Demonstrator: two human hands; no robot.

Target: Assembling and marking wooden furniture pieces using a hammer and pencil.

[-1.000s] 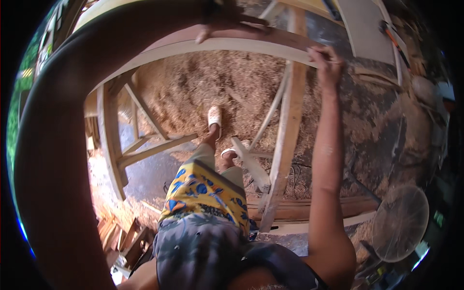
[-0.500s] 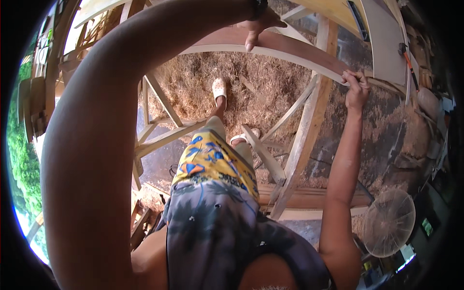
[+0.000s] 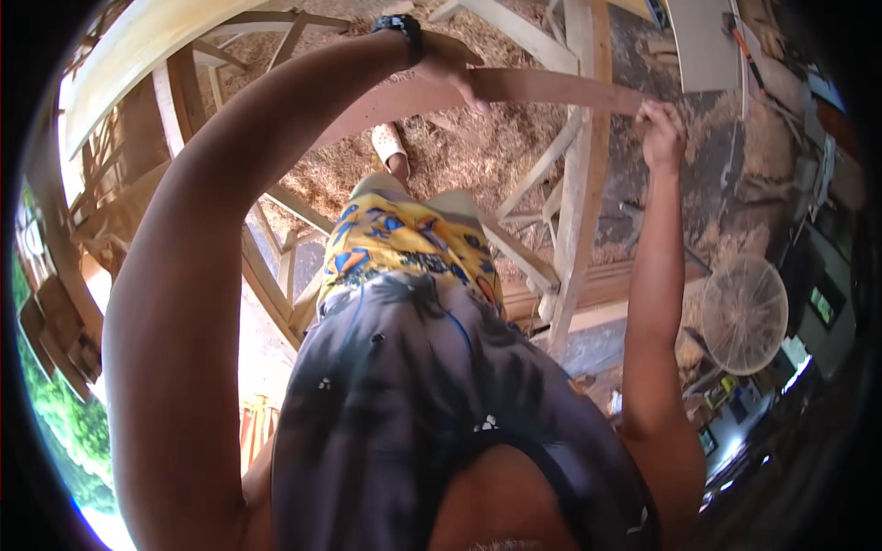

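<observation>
**Reddish-brown plank [image 3: 551, 87]: long, narrow, handled at middle and right end**

Head view. The plank crosses the upper middle, above the scattered wood shavings [image 3: 524, 138], and passes over a pale timber beam [image 3: 581, 202]; whether the two touch cannot be determined. Its left end is hidden behind the left forearm [image 3: 294, 119].

Right hand [image 3: 663, 138]: fingers curled and clamped on the plank's right end. Left hand [image 3: 447, 69], below a black wristband [image 3: 412, 39]: laid across the plank, thumb toward the near edge. Whether it grips or merely rests there cannot be established.

Handling assessment: the plank appears stiff, moderately light for its length, and not readily broken. The face looks smooth, so some slip is possible; edges may carry splinters. Being long, it would likely swing or tip if held at one end only. Recommended holds: across the width near each end, or one end plus the middle.
</observation>
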